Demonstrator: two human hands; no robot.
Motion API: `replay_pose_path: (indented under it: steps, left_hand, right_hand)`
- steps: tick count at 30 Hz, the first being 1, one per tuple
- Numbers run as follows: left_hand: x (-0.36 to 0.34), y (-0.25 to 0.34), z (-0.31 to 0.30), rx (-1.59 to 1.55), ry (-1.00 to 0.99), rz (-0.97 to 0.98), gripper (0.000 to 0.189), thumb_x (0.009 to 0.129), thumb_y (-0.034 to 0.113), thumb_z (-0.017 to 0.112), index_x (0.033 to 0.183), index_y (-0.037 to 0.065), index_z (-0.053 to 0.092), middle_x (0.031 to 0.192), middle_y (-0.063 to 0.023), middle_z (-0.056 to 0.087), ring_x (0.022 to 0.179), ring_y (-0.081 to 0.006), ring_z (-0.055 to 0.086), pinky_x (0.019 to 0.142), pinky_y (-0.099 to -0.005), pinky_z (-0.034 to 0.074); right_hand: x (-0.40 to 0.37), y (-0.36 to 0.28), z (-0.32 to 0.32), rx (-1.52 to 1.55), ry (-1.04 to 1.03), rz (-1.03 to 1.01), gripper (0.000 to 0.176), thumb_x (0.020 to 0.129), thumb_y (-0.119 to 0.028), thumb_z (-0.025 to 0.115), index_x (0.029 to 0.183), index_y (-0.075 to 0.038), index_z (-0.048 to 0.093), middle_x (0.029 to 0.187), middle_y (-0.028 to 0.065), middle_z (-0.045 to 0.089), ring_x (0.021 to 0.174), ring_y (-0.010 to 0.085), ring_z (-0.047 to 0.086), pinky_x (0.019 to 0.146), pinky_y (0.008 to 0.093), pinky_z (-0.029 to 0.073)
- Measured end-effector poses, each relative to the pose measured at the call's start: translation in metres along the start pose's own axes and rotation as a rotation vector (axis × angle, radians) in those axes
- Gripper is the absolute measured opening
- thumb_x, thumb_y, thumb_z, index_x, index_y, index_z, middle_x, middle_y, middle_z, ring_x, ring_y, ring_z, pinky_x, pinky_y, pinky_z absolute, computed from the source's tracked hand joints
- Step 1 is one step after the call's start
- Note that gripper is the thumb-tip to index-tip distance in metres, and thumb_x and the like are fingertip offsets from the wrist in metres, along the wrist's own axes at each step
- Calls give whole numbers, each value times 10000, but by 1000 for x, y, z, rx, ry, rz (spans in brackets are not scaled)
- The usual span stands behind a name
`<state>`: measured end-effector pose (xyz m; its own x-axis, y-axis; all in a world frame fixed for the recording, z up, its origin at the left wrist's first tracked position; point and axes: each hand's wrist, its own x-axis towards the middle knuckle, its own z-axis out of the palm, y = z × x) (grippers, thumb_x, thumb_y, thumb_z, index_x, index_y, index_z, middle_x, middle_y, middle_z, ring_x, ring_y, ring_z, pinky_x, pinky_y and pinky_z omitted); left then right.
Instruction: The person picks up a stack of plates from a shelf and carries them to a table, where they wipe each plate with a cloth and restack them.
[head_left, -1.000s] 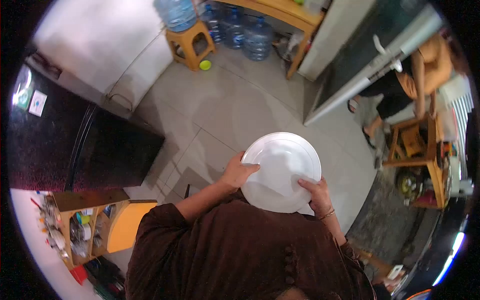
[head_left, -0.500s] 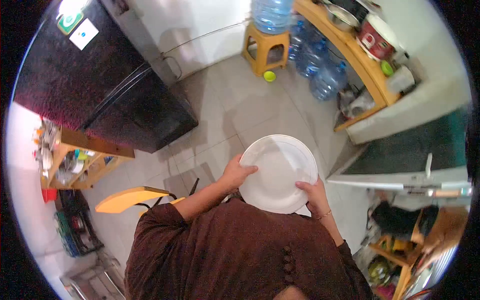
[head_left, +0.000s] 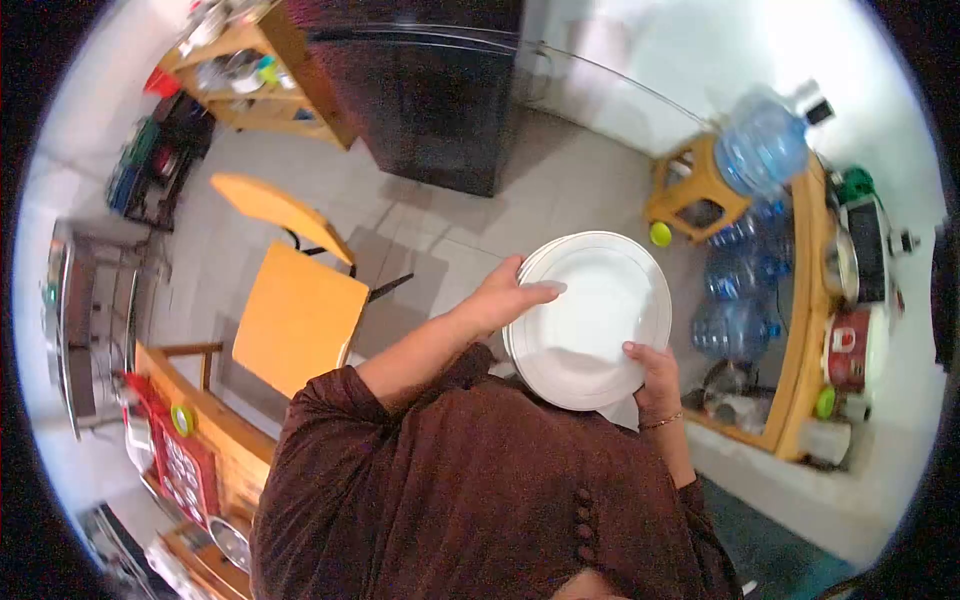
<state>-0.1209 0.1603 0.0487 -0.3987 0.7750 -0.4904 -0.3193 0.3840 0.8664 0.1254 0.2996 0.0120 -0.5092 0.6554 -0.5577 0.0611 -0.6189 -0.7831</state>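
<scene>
In front of my body I carry round white plates (head_left: pixel 600 320) with thin rim lines, and a second rim shows under the top one at the left, so they look stacked. My left hand (head_left: pixel 508 298) grips the left edge, its thumb lying over the rim and its other fingers hidden beneath. At the lower right edge, my right hand (head_left: pixel 655 380) holds on the same way, thumb on top. The top plate's face is bare.
A yellow chair (head_left: pixel 300 315) stands left, near a wooden table (head_left: pixel 245 445). Ahead is a black fridge (head_left: pixel 435 110). To the right, a yellow stool (head_left: pixel 690 190) bears a water bottle (head_left: pixel 762 145), beside a wooden counter (head_left: pixel 815 300). A green bowl (head_left: pixel 660 234) lies on the floor.
My view has turned left: the fridge and stool have shifted rightward, and the whole chair and a table now show. Both hands keep hold of the plates.
</scene>
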Motion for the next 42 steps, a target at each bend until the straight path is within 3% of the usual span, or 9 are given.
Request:
replay_pose_path:
  steps: [5, 9, 11, 13, 17, 18, 21, 33, 42]
  left_hand:
    - [-21, 35, -55, 53, 142, 4, 590, 888, 426, 620, 1239, -28, 483, 1038, -163, 637, 957, -186, 622, 806, -353, 516]
    - [-10, 21, -124, -308, 217, 123, 514, 939, 463, 533, 1149, -5, 565, 1041, -133, 632, 953, -200, 606, 817, -372, 486]
    - [-10, 20, -167, -169, 434, 248, 476, 947, 443, 542, 1122, 3, 582, 1115, -148, 610, 996, -268, 595, 877, -389, 457]
    - [-1, 23, -205, 404, 1069, 465, 487, 924, 420, 568, 1141, -16, 554, 1138, -205, 590, 1070, -328, 558, 911, -395, 426]
    - [39, 7, -294, 1104, 1393, 104, 578, 796, 357, 702, 1241, 41, 513, 1400, -254, 384, 1347, -482, 271, 1073, -578, 259]
    - [42, 8, -309, 1155, 1192, -35, 583, 795, 333, 681, 1295, 78, 521, 1507, -244, 240, 1392, -530, 114, 1069, -700, 118]
    - [51, 7, -332, 1464, 809, -540, 545, 841, 304, 603, 1337, 93, 520, 1532, -238, 215, 1410, -510, 87, 1058, -727, 93]
    - [34, -23, -384, 1274, 935, -690, 326, 857, 229, 513, 1069, 78, 710, 1377, -211, 473, 1434, -432, 125, 1042, -753, 118]
    - [-80, -88, -394, 1321, 1027, -735, 276, 770, 190, 615, 988, 48, 708, 1325, -168, 518, 1441, -328, 180, 1131, -610, 171]
  right_hand:
    - [30, -27, 75, -59, -183, 2, 554, 688, -36, 689, 1212, 54, 533, 1068, 179, 638, 951, 304, 647, 869, 407, 532]
    - [42, -45, 137, -109, -314, 52, 584, 692, -94, 689, 1227, 63, 517, 1078, 182, 633, 977, 299, 638, 878, 394, 523]
    - [60, -45, 153, -161, -348, 55, 581, 696, -106, 680, 1227, 65, 516, 1084, 183, 630, 985, 296, 633, 883, 390, 517]
    - [65, -51, 182, -150, -396, 21, 589, 691, -108, 675, 1229, 70, 513, 1090, 184, 628, 990, 296, 627, 894, 388, 506]
    - [88, -50, 223, -144, -422, -14, 611, 680, -107, 673, 1238, 77, 503, 1089, 183, 627, 991, 298, 619, 910, 386, 486]
    - [91, -52, 233, -165, -429, -16, 612, 681, -107, 673, 1239, 77, 503, 1088, 181, 627, 992, 299, 619, 908, 386, 487]
    - [101, -61, 260, -206, -448, -19, 603, 684, -102, 671, 1235, 79, 506, 1089, 177, 627, 989, 302, 621, 902, 387, 489]
    - [203, -95, 362, -403, -714, 55, 505, 737, -27, 623, 1214, 102, 517, 1096, 195, 631, 981, 305, 637, 878, 380, 514]
    - [260, -71, 468, -448, -925, 265, 525, 759, 9, 598, 1269, 62, 486, 1140, 167, 609, 1016, 269, 612, 910, 365, 492]
